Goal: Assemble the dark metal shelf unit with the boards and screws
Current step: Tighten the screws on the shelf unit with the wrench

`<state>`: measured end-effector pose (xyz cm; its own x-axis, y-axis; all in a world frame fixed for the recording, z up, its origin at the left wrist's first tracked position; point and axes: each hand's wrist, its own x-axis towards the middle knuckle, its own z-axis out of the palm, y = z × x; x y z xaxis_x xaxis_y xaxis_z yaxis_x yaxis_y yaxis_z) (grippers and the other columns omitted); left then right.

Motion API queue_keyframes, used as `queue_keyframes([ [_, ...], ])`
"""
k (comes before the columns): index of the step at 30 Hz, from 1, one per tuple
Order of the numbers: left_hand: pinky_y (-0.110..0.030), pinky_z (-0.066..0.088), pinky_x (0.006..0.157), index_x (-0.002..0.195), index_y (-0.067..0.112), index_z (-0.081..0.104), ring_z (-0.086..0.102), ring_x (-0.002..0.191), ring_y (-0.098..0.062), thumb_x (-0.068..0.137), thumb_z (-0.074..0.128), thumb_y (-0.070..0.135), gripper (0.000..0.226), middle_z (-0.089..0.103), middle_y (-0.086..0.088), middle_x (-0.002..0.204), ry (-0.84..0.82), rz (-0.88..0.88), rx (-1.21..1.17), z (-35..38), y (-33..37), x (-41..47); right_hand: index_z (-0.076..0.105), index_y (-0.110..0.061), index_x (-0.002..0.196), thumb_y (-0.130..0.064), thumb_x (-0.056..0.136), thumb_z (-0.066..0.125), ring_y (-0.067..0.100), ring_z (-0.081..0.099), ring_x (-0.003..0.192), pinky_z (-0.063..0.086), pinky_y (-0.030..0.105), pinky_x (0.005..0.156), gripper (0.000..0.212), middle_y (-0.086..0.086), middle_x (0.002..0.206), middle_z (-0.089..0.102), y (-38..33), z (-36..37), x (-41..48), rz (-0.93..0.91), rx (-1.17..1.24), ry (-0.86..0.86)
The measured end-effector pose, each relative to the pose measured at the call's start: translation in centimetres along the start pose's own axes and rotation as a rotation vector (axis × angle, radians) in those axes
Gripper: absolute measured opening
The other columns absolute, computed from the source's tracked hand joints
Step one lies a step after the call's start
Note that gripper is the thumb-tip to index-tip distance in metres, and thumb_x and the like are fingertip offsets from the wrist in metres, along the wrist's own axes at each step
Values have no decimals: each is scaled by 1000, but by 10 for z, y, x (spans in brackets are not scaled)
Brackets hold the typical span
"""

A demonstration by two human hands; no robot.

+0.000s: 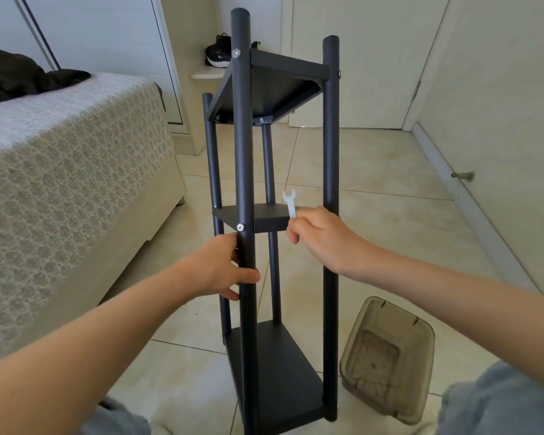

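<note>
The dark metal shelf unit (pixel 331 152) stands upright, four round poles joined by three dark boards; the top board (pixel 274 92) shows its underside, the middle board (pixel 264 216) and bottom board (pixel 277 372) their upper faces. Silver screws (pixel 240 227) sit in the nearest pole (pixel 245 152) at the top and middle boards; a small pale wrench (pixel 290 204) is held upright just beside the middle board.

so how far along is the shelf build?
Done: shelf unit stands on four posts with top board, middle board and bottom board in; screws show at the front post's top and middle joints. In hand: left-hand grip holds the front post, right-hand grip pinches a small white wrench by the middle board. Left: probably final tightening; which screws are loose can't be told.
</note>
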<state>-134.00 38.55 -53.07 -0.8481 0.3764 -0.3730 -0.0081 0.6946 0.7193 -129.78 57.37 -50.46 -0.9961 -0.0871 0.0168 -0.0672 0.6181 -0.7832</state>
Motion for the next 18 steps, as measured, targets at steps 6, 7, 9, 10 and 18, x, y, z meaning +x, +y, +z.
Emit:
queue_keyframes([
  [6,-34,64,67,121,23,49,66,96,-21,87,77,15,45,58,5,106,9,48,18,5,1,13,51,-27,68,-27,104,38,-9,52,57,40,6,56,39,-7,64,50,25,19,-28,-29,-180,-146],
  [7,-31,64,64,119,24,48,66,90,-18,87,77,14,44,58,6,103,9,53,19,6,2,15,51,-28,67,-27,104,39,-12,52,57,38,3,56,39,-8,63,50,28,22,-29,-22,-211,-157],
  [9,-25,61,58,115,26,47,65,81,-14,87,76,15,42,57,9,98,7,64,27,6,4,17,53,-29,67,-26,104,41,-15,52,55,38,2,55,39,-10,63,52,33,24,-26,-1,-217,-154],
  [10,-23,59,56,113,27,46,65,79,-13,87,76,15,41,57,9,96,6,68,24,7,5,17,54,-28,67,-26,104,42,-15,52,54,38,2,53,39,-10,64,52,35,25,-24,9,-209,-151],
  [18,-33,64,66,129,18,48,67,95,-21,88,75,12,49,60,2,109,-6,51,2,7,9,15,56,-21,68,-24,104,39,6,50,58,37,18,56,40,-6,62,50,34,32,-6,56,-143,-70],
])
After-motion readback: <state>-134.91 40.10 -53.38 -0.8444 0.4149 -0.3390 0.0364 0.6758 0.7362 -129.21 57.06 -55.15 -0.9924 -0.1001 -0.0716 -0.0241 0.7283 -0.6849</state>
